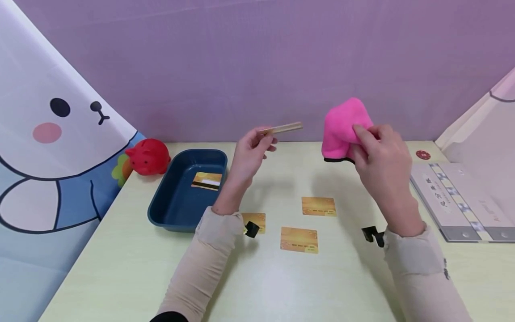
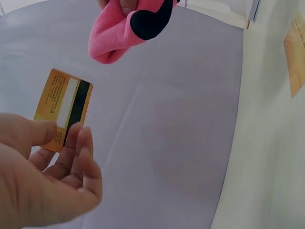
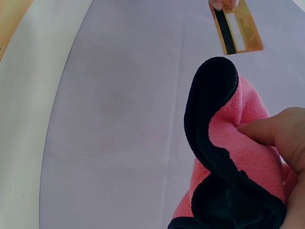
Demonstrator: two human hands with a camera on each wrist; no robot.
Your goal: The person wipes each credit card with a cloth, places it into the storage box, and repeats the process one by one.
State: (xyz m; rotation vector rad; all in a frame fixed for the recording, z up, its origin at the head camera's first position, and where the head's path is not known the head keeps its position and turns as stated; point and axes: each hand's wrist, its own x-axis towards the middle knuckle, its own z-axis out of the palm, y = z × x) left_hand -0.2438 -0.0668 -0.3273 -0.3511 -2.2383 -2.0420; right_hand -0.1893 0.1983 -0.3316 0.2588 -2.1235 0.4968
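My left hand (image 1: 250,154) pinches a gold bank card (image 2: 61,107) between thumb and fingers, above the table. Its back, with a black stripe and a white strip, shows in the left wrist view. To its right and apart from it, my right hand (image 1: 382,165) pinches a pink fleece cloth (image 1: 342,123) with black edging, bunched and hanging. In the right wrist view a fold of the cloth's black edging (image 3: 195,114) gapes open towards the card. Three more gold cards lie below: one in the middle (image 1: 299,240), one behind it (image 1: 318,206), one partly behind my left wrist (image 1: 257,219).
A dark blue tray (image 1: 161,210) stands at the left with a gold card (image 1: 206,180) in it, stripe side up. Behind it sits a red piggy bank (image 1: 149,156). A grey-white folder-like case (image 1: 462,197) lies at the right, with a small red disc (image 1: 423,154) behind it.
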